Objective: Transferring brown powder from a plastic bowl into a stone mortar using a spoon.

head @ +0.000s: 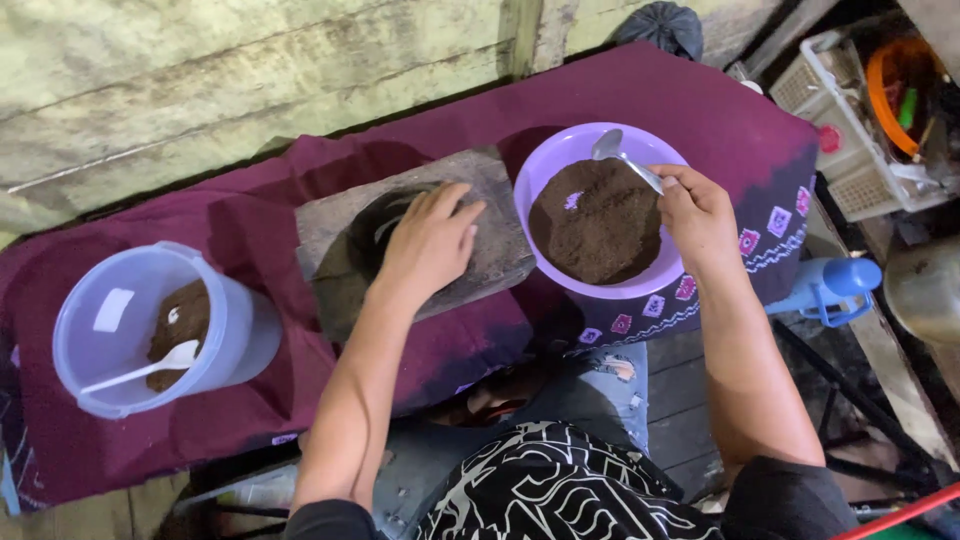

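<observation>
On the dark maroon cloth (pixel 470 350) spread over the low work surface, the far left holds a clear round plastic tub (pixel 140 330) tipped toward the camera, with a lump of brown powder and a white plastic spoon (pixel 140 370) lying inside it. Next comes a weathered grey wooden block (pixel 495 250) with a dark round hollow (pixel 375 235) in its top. The left hand (pixel 430 240) lies palm-down over that hollow, fingers spread and flat, pressing on the wood and gripping nothing. Just beside the block, touching or nearly touching its right edge, stands a round lilac plastic bowl (pixel 545 170) heaped with dark brown, crumbly powder (pixel 595 220). The right hand (pixel 695 215) is at the bowl's right rim, fingers pinched tight on the handle of a metal spoon (pixel 620 155), whose bowl rests near the far rim above the heap.

The powder looks loose, light and dry, so it would likely spill from a tilted spoon; the spoon itself is stiff and smooth, best held low on the handle as it is now. The plastic bowl seems light and apt to slide on cloth, while the block looks heavy and steady. Farther right, off the cloth, are a white slatted basket (pixel 850 170) and a blue plastic jug (pixel 830 285).
</observation>
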